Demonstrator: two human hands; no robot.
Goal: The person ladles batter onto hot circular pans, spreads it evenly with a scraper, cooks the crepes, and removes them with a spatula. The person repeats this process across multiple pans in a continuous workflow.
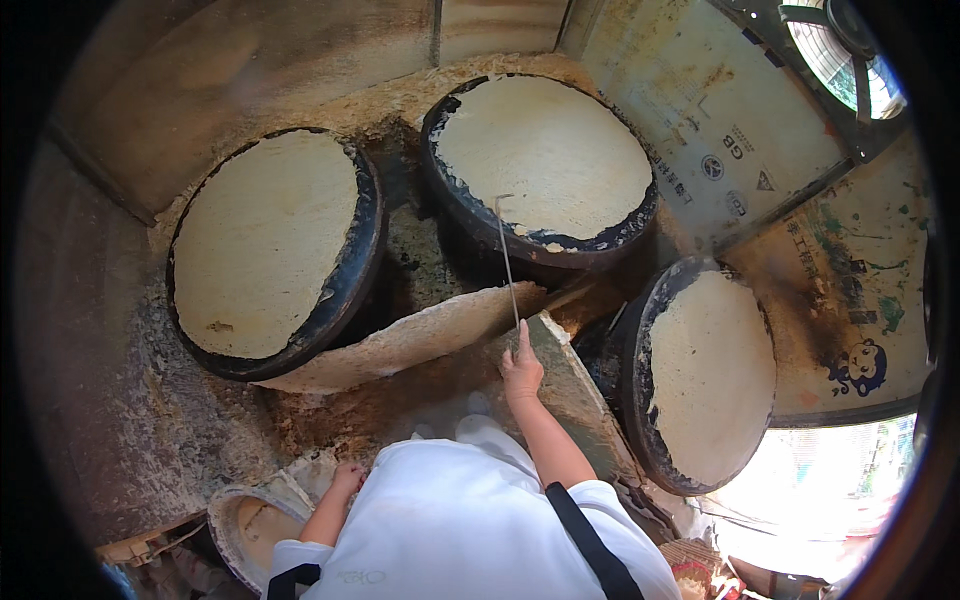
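My right hand (523, 367) grips a thin metal rod (505, 244), its index finger stretched along the shaft. The rod's bent tip lies over the near part of a pale, thin round sheet of batter or flatbread (547, 150) on the far black griddle (555, 259). My left hand (348, 478) hangs low beside my body with curled fingers, near a crusted basin (217, 510) holding a pale mixture (262, 525). Whether those fingers hold anything is not visible. Another pale sheet (266, 240) covers the left griddle (367, 247), and a third sheet (712, 375) covers the right griddle (637, 405).
A crusted curved board (420, 337) stands between me and the left and far griddles. To my right runs a slanted panel edge (585, 382). Stained wall panels (712, 120) bearing print enclose the corner. A fan (847, 45) sits at upper right. Bright daylight enters at lower right.
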